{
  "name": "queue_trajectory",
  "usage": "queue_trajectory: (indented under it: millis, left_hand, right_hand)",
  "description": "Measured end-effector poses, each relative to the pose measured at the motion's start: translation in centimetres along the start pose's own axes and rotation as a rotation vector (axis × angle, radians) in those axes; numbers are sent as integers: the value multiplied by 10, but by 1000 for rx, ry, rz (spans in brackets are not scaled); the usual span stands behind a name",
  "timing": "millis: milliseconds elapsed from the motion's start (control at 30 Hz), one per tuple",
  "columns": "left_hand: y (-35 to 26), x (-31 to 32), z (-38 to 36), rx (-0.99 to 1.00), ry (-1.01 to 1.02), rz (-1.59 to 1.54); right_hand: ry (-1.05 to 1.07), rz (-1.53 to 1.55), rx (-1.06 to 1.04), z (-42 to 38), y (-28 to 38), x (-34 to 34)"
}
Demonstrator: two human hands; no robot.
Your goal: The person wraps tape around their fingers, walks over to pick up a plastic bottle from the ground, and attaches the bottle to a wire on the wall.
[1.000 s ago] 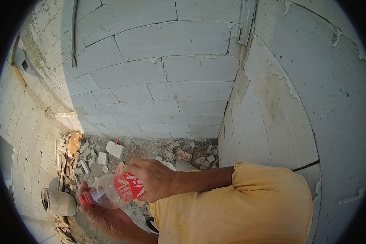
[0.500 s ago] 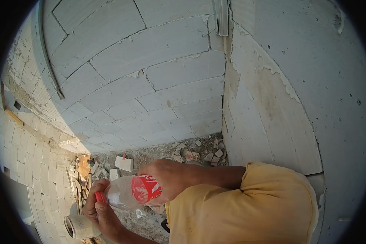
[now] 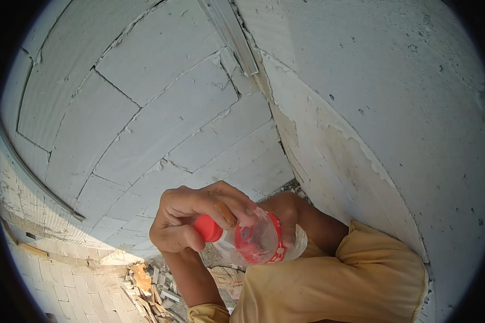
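Observation:
A clear plastic bottle (image 3: 256, 242) with a red and white label lies tilted across both hands, its red cap (image 3: 207, 228) to the left. My left hand (image 3: 196, 215) is curled round the cap end, thumb below and fingers over the neck. A tan band (image 3: 225, 213) wraps one of its fingers. Coming in from the right, my right hand (image 3: 286, 218) grips the bottle body near its base, a digit pressed across the label end. Most of the right hand's fingers are hidden behind the bottle. Inside, the bottle looks mostly clear.
A pale block wall (image 3: 140, 134) meets another wall (image 3: 372, 97) at a corner with a metal channel (image 3: 231, 37). Rubble and wood scraps (image 3: 153, 290) lie on the ground at lower left. My yellow clothing (image 3: 328, 285) fills the lower right.
The bottle has shifted right, its cap end raised. My left hand has swung from below the cap to above the neck. My view has tilted and moved, so the wall looks closer.

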State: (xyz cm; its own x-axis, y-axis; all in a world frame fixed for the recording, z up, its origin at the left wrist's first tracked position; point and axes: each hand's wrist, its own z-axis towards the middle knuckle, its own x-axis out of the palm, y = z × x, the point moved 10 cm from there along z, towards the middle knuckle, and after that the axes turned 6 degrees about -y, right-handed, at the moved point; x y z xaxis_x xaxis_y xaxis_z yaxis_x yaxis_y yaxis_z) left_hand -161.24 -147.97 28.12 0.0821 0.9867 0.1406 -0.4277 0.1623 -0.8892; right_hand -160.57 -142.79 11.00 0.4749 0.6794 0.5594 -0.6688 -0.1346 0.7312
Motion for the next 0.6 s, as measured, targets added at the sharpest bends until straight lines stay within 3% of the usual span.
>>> queue_trajectory:
  millis: [33,100,167,200,233,267,300,367,533,600]
  left_hand:
    - [9,-10,17,-4,15,13]
    - [29,-26,48,-3,39,24]
    - [56,-102,69,-92,-537,63]
    - [73,-123,80,-89,-527,64]
    - [102,-164,79,-210,-687,227]
    - [120,-197,74,-333,-846,392]
    - [127,-203,84,-330,-843,395]
    - [142,-209,106,-255,-866,344]
    - [164,-240,130,-202,-899,454]
    - [169,-235,123,-152,-937,-47]
  right_hand:
    - [-10,-4,-11,-8,10,0]
    - [-301,-58,-167,-25,45,-29]
    - [-368,-172,-267,-32,75,-41]
    - [-536,-324,-364,-43,90,-59]
    - [-702,-474,-458,-55,105,-71]
    - [-862,-572,-417,-62,115,-73]
    - [-862,-575,-421,-60,117,-75]
    - [-1172,-740,-385,-79,123,-96]
    - [-1400,-782,-370,-104,117,-116]
    - [-1426,-792,-357,-108,118,-115]
